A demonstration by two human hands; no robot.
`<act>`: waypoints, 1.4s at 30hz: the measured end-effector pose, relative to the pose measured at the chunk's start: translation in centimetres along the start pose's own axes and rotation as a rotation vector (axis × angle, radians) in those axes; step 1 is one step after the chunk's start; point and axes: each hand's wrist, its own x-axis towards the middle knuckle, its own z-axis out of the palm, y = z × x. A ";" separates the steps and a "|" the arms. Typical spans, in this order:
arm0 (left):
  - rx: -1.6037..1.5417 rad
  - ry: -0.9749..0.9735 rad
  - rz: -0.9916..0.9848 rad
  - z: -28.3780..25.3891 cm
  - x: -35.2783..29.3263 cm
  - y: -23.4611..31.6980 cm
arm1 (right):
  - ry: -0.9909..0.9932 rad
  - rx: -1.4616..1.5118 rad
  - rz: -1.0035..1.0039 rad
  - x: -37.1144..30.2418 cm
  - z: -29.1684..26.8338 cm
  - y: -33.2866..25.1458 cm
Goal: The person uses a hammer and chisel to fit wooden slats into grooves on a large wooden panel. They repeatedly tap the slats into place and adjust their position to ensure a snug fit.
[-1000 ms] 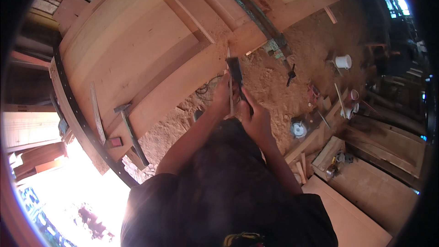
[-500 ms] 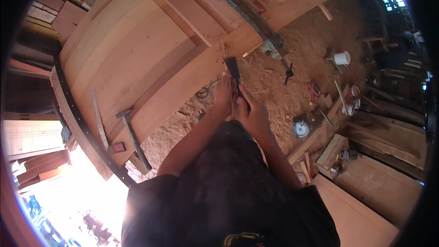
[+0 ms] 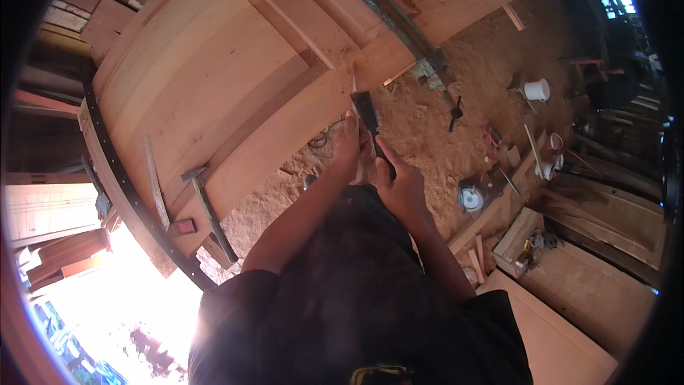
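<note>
My right hand [image 3: 402, 182] is closed round the handle of a dark, broad-bladed chopping knife [image 3: 365, 109], its blade pointing away from me. Just left of it, my left hand [image 3: 347, 146] grips a thin strip of wood [image 3: 354, 83], whose pale tip shows beyond the blade. The blade lies against or very near the strip; contact cannot be made out. Both hands are in front of my body, beside the near edge of a large panelled wooden door [image 3: 214, 57]. A hammer [image 3: 206, 207] rests on the door's near left corner.
A small red block [image 3: 186, 227] and a narrow wood strip [image 3: 153, 178] lie near the hammer. A long metal clamp [image 3: 399, 28] crosses the door. On the sandy floor to the right are a white bucket [image 3: 536, 90], an angle grinder [image 3: 470, 199] and timber [image 3: 491, 217].
The knife and right hand have shifted slightly, the blade now turned more broadly into view. My left hand keeps its hold, and the whole view has shifted a little.
</note>
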 end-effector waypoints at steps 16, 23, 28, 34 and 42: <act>0.081 0.016 0.008 -0.3 1.5 -1.8 | 0.204 0.019 -0.192 3.5 0.5 -2.1; 0.012 -0.034 0.005 -0.6 1.2 -1.4 | 0.239 0.016 -0.226 3.1 1.4 -1.0; 0.034 -0.058 0.033 -1.1 1.8 -2.1 | 0.193 -0.044 -0.174 4.4 0.6 -1.4; 0.104 -0.054 -0.021 -1.3 2.0 -2.5 | 0.182 -0.064 -0.201 5.0 0.3 -2.0; 0.235 0.059 0.141 -0.8 2.0 -2.8 | 0.187 -0.053 -0.157 6.8 0.4 -2.1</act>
